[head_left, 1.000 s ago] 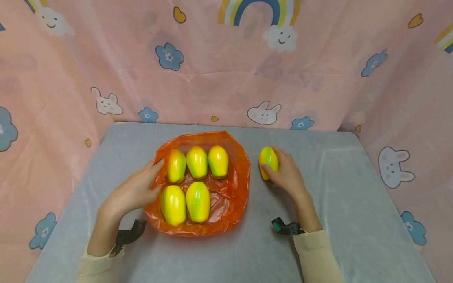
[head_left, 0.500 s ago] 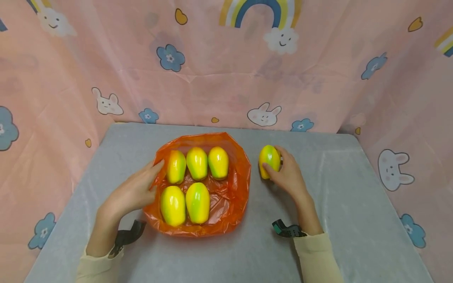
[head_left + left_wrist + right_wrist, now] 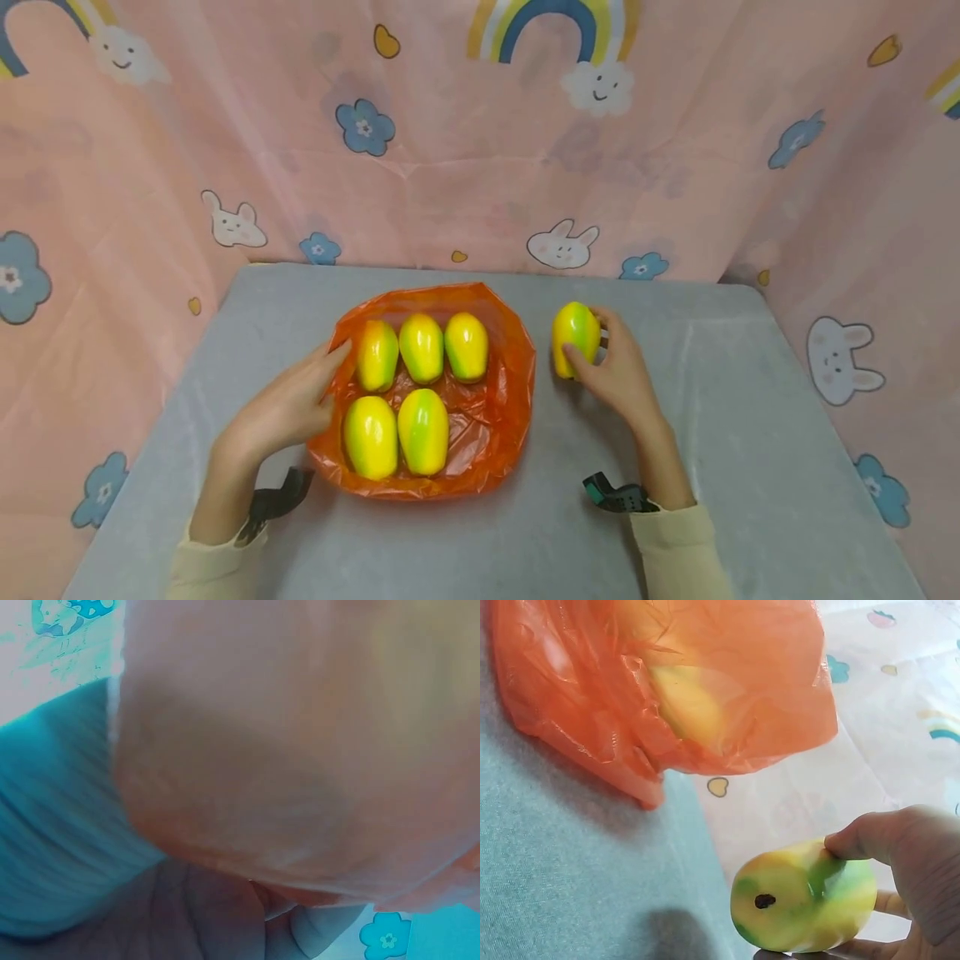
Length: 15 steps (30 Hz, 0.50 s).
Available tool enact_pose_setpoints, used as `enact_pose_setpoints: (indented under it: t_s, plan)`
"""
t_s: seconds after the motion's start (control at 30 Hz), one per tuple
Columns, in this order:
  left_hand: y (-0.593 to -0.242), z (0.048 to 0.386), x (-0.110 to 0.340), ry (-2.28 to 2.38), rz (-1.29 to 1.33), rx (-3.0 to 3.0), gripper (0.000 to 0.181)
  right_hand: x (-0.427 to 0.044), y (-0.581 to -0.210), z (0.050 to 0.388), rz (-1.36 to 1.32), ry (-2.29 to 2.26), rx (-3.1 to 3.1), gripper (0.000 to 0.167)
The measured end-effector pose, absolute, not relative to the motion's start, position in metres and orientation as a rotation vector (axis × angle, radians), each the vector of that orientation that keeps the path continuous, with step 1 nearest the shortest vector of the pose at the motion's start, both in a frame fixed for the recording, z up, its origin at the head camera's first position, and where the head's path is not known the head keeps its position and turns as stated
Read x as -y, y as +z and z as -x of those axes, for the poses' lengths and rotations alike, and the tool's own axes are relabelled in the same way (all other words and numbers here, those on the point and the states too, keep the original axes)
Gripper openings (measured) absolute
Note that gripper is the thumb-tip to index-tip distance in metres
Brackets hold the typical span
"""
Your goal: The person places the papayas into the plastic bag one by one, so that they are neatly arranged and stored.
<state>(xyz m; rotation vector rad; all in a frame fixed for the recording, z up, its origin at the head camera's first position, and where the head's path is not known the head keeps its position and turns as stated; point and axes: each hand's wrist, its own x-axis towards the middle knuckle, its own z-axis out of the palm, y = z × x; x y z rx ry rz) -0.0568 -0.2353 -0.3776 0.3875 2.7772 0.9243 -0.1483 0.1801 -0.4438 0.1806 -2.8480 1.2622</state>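
Observation:
My right hand (image 3: 618, 367) grips a glossy yellow-green fruit, which looks like a papaya (image 3: 576, 337), just right of the bag. In the right wrist view the papaya (image 3: 802, 896) shows a dark spot on its end and is held off the table, thumb on one side and fingers on the other. An orange plastic bag (image 3: 510, 408) lies wide open, with several similar papayas (image 3: 423, 432) in two rows inside. My left hand (image 3: 288, 404) holds the bag's left rim. In the left wrist view, the bag (image 3: 262, 787) hides most of that hand.
A grey cloth-covered table (image 3: 480, 550) lies under everything. Behind it and along both sides hangs a pink patterned curtain (image 3: 450, 192). Each wrist wears a dark camera mount, such as the right mount (image 3: 618, 494).
The papaya in my right hand has risen slightly from the table, its top tipping up a little. My left hand and the bag stay in place; the head view has shifted slightly.

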Motion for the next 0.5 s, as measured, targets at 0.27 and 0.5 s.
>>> enact_pose_setpoints:
  t_s: [0.27, 0.5]
  plan:
    - [-0.376, 0.054, 0.233, 0.919, -0.35, -2.764, 0.077, -0.179, -0.437, 0.14, -0.158, 1.316, 2.793, 0.074]
    - [-0.377, 0.057, 0.232, 0.904, -0.354, -2.776, 0.076, -0.171, -0.431, 0.135, -0.226, 1.397, 2.692, 0.072]
